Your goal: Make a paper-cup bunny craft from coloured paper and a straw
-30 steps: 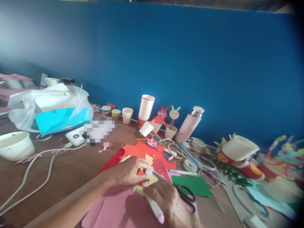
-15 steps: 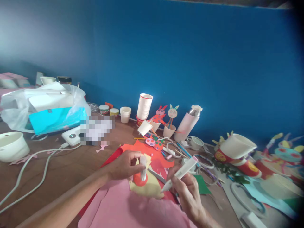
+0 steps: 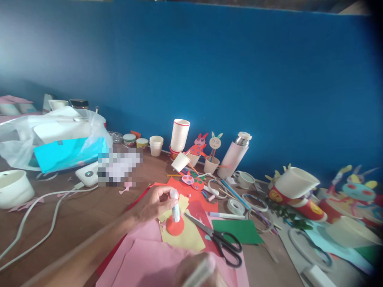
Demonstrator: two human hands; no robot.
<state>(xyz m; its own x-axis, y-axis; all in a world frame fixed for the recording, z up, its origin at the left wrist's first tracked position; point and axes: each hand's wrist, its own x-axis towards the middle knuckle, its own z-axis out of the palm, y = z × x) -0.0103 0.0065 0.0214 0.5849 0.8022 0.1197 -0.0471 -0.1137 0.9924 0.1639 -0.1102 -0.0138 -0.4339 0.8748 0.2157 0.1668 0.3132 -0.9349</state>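
Note:
My left hand (image 3: 157, 203) is closed around the clear top of a glue stick (image 3: 175, 211), which stands upright on a round orange-red paper disc (image 3: 175, 228). Beneath the disc lies a yellow paper sheet (image 3: 191, 238), over larger pink paper (image 3: 143, 259). At the bottom edge my right hand (image 3: 191, 273), smeared by motion, holds a white marker (image 3: 201, 274) with a pink end. Black-handled scissors (image 3: 218, 239) lie to the right of the yellow sheet, partly over green paper (image 3: 248, 231).
A capped pen (image 3: 227, 215) and tape roll (image 3: 235, 207) lie beyond the scissors. Stacked paper cups (image 3: 180, 137), paper rabbit figures (image 3: 215, 142) and a pink thermos (image 3: 235, 155) stand by the blue wall. White cables (image 3: 26, 215) and a plastic bag (image 3: 18, 139) occupy the left.
My right hand has moved down towards me with the marker, uncovering the scissors, green paper and capped pen. My left hand still holds the glue stick on the disc.

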